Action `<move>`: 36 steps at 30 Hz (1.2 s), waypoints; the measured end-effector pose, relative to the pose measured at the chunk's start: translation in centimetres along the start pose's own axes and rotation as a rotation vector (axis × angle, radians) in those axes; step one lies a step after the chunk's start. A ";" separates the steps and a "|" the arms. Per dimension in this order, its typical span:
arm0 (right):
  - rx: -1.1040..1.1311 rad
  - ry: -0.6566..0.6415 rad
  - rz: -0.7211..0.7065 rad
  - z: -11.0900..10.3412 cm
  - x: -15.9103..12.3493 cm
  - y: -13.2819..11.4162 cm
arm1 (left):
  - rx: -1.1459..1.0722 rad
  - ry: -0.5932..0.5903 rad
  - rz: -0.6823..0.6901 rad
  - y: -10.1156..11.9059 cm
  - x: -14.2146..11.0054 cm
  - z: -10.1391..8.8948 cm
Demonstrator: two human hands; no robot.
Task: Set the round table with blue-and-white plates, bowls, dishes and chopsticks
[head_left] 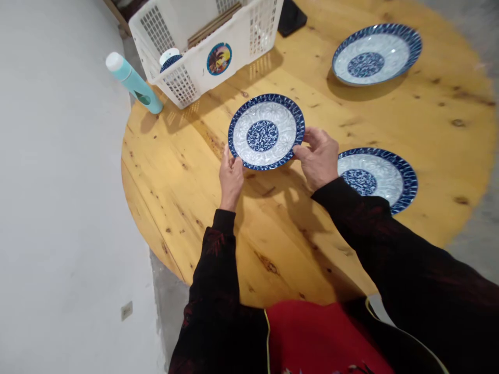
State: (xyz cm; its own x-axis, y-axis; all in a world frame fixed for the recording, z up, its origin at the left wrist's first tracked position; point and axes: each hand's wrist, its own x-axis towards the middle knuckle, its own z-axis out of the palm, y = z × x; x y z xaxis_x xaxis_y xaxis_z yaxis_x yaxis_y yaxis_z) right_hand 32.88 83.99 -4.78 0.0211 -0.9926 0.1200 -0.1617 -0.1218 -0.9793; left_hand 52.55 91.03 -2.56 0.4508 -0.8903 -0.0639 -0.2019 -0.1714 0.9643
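Observation:
Both my hands hold a blue-and-white patterned plate (266, 131) just above the round wooden table (296, 234). My left hand (231, 176) grips its near left rim, fingers closed on the edge. On the right rim my right hand (319, 156) pinches the plate with thumb on top. The plate is tilted slightly toward me, its face fully visible.
Two more matching plates lie on the table: one (376, 179) to the right, partly behind my right sleeve, another (376, 53) at the far right. A white plastic basket (206, 47) with a cup and chopsticks stands at the back left, a teal bottle (133, 82) beside it. A white wall runs along the left.

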 end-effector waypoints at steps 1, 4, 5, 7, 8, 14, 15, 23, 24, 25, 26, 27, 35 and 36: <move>0.045 -0.017 0.029 0.1 -1.3 -0.8 | -0.044 -0.013 -0.034 0.4 -1.2 -0.8; 0.135 -0.105 0.180 -0.1 -6.4 -2.5 | -0.089 -0.011 -0.109 0.7 -5.9 -4.0; 0.141 -0.137 0.241 -0.1 -8.4 -2.9 | -0.081 0.001 -0.130 0.6 -7.8 -5.1; 0.134 -0.200 0.354 -0.3 -12.6 -3.5 | -0.048 0.020 -0.191 0.0 -11.8 -7.5; 0.147 -0.229 0.398 -0.3 -14.8 -3.8 | -0.028 0.038 -0.234 -0.3 -13.9 -8.7; 0.196 -0.537 0.612 0.2 -25.3 -4.9 | 0.050 0.158 -0.524 -2.6 -24.8 -14.1; 0.196 -0.570 0.636 0.4 -26.5 -4.9 | 0.045 0.188 -0.547 -3.0 -26.1 -14.7; 0.114 -0.597 0.576 3.0 -29.1 -3.6 | 0.073 0.205 -0.472 -5.8 -27.8 -17.4; 0.105 -0.586 0.564 3.3 -28.9 -3.4 | 0.071 0.182 -0.437 -6.2 -27.2 -17.6; 0.103 -0.569 0.555 3.6 -28.6 -3.2 | 0.062 0.158 -0.400 -6.6 -26.4 -17.7; 0.105 -0.547 0.549 3.9 -28.4 -3.1 | 0.050 0.136 -0.365 -6.9 -25.6 -17.7; 0.113 -0.522 0.548 4.1 -28.1 -3.0 | 0.035 0.117 -0.332 -7.2 -24.8 -17.7; 0.186 -0.316 0.581 5.0 -27.2 -2.7 | -0.047 -0.011 -0.210 -8.4 -20.3 -16.7; 0.186 -0.309 0.582 5.1 -27.3 -2.7 | -0.049 -0.025 -0.207 -8.4 -20.1 -16.7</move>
State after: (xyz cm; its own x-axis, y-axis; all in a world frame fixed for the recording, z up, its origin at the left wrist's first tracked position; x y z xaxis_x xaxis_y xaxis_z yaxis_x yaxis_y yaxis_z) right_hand 37.77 111.38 -6.24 0.2672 -0.8469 -0.4598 -0.0605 0.4614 -0.8851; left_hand 59.70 117.40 -5.11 0.4567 -0.8485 -0.2674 -0.0646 -0.3314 0.9413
